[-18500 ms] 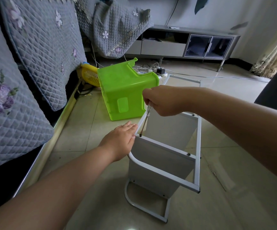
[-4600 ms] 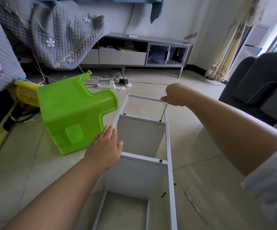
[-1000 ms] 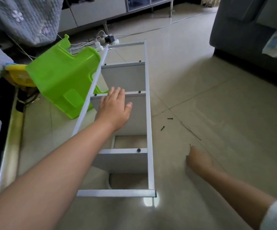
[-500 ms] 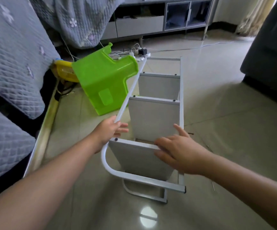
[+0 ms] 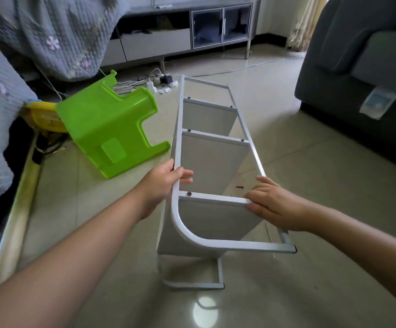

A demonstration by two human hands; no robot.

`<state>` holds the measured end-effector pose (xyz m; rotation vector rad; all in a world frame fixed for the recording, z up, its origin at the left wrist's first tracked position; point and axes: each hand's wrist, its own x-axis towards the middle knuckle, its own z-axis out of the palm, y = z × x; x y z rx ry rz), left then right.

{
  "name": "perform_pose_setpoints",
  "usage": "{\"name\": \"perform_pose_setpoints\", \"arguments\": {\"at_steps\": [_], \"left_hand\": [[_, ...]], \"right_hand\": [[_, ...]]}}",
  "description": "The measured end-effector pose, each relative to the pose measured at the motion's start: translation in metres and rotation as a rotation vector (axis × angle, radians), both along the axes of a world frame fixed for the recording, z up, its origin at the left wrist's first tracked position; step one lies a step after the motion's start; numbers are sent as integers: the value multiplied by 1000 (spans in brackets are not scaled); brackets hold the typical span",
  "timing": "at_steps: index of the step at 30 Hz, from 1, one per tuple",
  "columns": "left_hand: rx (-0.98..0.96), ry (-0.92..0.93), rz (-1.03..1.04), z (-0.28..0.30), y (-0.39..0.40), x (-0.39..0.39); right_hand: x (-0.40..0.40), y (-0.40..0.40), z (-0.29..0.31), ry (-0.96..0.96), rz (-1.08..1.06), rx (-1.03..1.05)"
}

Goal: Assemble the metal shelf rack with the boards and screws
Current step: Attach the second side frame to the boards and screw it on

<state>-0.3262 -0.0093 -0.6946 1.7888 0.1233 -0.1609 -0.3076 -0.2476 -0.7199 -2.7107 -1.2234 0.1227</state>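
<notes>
Two bare hands on one metal shelf rack (image 5: 216, 245), which lies on its side on the tiled floor (image 5: 310, 185) at the middle of the scene, its long rails running from near to far. Three white boards (image 5: 212, 162) are set across between the rails, each fastened at its left end by a dark screw head (image 5: 189, 193); the board ends on the right rail also show screw heads at the two far boards. Left hand (image 5: 163, 183): fingers curled round the left rail just beyond the nearest board, thumb on the outer side, gripping it. Right hand (image 5: 272, 204): fingers nearly straight and close together, lying along the right end of the nearest board where it meets the right rail; whether they press or only rest cannot be told. The rack's near end has a curved corner on the left and a square corner on the right, with a lower frame bar touching the floor beneath. One loose dark screw (image 5: 239, 186) lies on the floor, seen through the frame between the two hands. Left of the rack: one green plastic stool (image 5: 107, 129) tipped over, just beside the left rail, with a yellow object (image 5: 43, 114) behind it. Far left: grey quilted covers (image 5: 57, 36). Far side: low cabinet (image 5: 187, 34) with cables and a power strip (image 5: 161, 81) before it. Right: dark grey sofa (image 5: 358, 67).
</notes>
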Motion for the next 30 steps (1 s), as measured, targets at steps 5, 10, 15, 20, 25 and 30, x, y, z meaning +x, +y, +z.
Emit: {"name": "perform_pose_setpoints", "arguments": {"at_steps": [5,10,15,20,25,30], "left_hand": [[6,29,-105,12,-38,18],[-13,67,-86,14,-63,31],[427,120,63,-23,-41,39],[642,508,53,-88,-8,12],[138,434,164,-122,-33,7],[37,312,266,-123,-72,11]], "right_hand": [[-1,-25,4,352,-257,332],[7,-6,22,752,-584,950],[15,-1,37,879,-712,920],[17,-35,34,609,-950,664],[25,-69,17,532,-1131,575],[29,-93,-12,440,-1239,435]]}}
